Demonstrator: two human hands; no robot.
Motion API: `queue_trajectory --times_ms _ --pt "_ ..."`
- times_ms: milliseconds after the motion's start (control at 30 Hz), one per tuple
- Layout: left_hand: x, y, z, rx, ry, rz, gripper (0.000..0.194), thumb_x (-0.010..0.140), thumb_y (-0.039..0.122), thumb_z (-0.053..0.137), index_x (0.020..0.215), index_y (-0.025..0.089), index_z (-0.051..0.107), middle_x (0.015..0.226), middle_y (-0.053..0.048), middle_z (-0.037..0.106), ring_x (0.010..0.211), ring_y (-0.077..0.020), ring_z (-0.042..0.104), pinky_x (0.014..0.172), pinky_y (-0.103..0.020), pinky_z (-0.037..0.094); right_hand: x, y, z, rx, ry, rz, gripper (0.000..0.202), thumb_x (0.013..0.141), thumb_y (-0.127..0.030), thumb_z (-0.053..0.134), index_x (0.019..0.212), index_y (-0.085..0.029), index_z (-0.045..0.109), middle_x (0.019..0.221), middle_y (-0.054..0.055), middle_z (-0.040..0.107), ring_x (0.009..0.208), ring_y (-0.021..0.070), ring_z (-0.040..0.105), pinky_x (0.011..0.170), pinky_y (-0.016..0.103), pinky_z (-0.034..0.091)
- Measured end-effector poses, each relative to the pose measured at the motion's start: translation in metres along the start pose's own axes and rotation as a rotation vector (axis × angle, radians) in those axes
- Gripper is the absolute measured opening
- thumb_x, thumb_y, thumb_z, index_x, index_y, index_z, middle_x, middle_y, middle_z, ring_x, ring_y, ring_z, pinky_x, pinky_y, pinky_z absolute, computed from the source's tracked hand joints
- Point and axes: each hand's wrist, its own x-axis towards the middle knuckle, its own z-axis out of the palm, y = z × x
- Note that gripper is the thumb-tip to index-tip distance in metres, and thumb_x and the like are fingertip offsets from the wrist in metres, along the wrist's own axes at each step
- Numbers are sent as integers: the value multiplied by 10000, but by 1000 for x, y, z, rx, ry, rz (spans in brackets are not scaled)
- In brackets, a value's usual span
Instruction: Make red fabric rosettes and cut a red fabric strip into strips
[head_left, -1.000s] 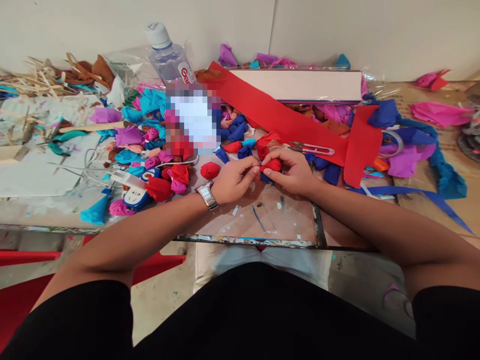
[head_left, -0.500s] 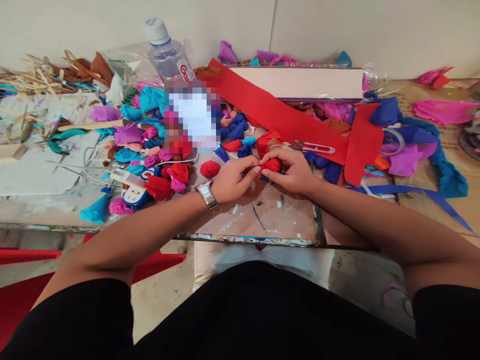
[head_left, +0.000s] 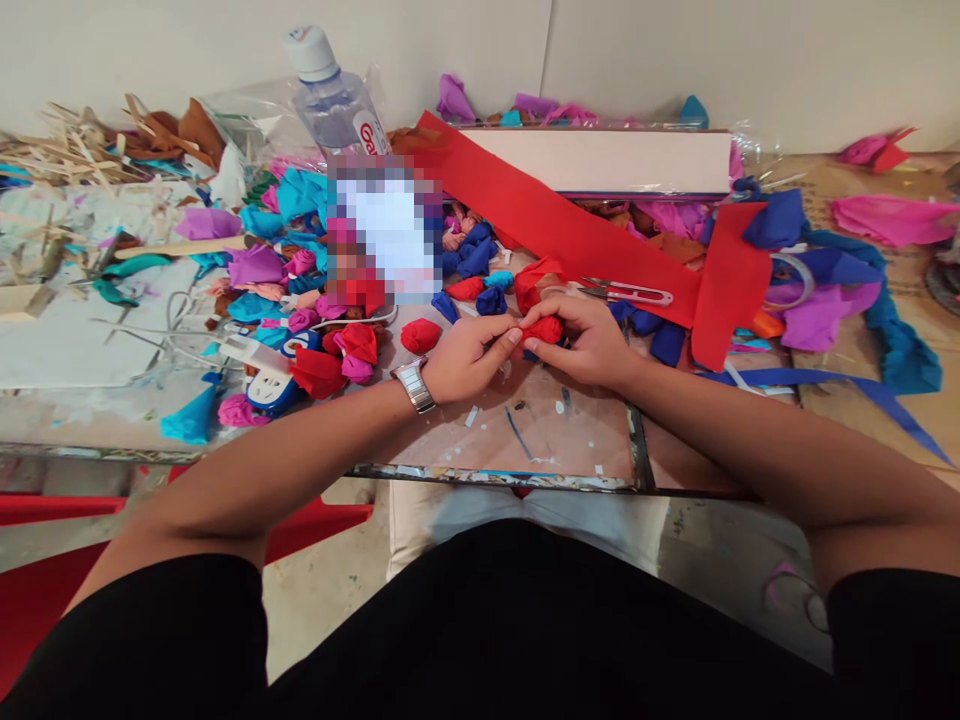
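Note:
Between my hands is a small wrapped ball of red crepe paper (head_left: 543, 330). My right hand (head_left: 589, 340) curls its thumb and fingers round the ball. At the ball's left end, the thumb and forefinger of my left hand (head_left: 474, 352) pinch together; fingertips hide the exact spot they grip. A metal watch (head_left: 414, 384) sits on my left wrist. Another red paper ball (head_left: 421, 336) lies just left of that hand. Behind my right hand rest thread snips (head_left: 634, 293) on a long red paper strip (head_left: 555, 215).
Crumpled paper pieces in several colours cover the table's back. A bottle (head_left: 337, 105) stands behind a pixelated bright screen (head_left: 390, 235). At the left lie a power strip (head_left: 274, 388), pliers (head_left: 131, 268) and wood sticks (head_left: 71, 145). A tape roll (head_left: 796, 278) is at the right.
Both hands stay on the red paper ball in nearly the same pose. The whole view has shifted very slightly.

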Motion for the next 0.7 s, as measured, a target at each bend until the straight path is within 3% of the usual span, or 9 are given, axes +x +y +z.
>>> queue_trajectory --times_ms 267,467,700 --pt "-1 -1 0 1 -12 14 493 1152 522 416 893 182 661 838 -33 723 757 -165 645 733 -315 455 0 -1 0 12 -10 4 227 973 -449 781 1023 -229 758 871 28 764 785 194 664 803 372 516" --pt "0 -1 1 -39 16 -21 493 1154 551 406 897 193 627 830 -29 715 742 -165 632 730 -317 462 -2 3 3 100 41 93 443 889 -569 859 1169 -249 736 1102 63 781 969 234 725 871 381 593" --pt "3 3 0 -86 88 3 507 1135 602 443 869 199 598 802 -22 692 723 -157 604 707 -306 461 -1 8 6 144 84 81 585 853 -557 901 1298 -263 661 1206 85 731 1096 256 727 985 403 604"
